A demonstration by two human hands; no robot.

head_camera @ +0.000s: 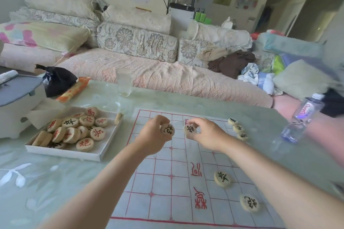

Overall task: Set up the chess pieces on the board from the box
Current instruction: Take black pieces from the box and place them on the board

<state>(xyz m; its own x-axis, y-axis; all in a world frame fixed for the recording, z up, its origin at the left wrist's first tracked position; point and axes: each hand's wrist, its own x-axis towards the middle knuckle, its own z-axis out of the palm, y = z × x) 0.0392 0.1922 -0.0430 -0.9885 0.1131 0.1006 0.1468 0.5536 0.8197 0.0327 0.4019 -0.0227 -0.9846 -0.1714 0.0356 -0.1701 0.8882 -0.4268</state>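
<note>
at a pale green table [55, 182] before a floral sofa [137, 42], our left hand [150, 136] pinches a xiangqi piece [167, 129] over the board [167, 182]; our right hand [209, 134] pinches a second piece [189, 129].

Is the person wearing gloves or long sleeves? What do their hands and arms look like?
No gloves and no long sleeves. The left hand and right hand are bare. So are the left forearm and right forearm, all the way to the bottom of the picture. I can't see a watch, bracelet or ring on them.
</note>
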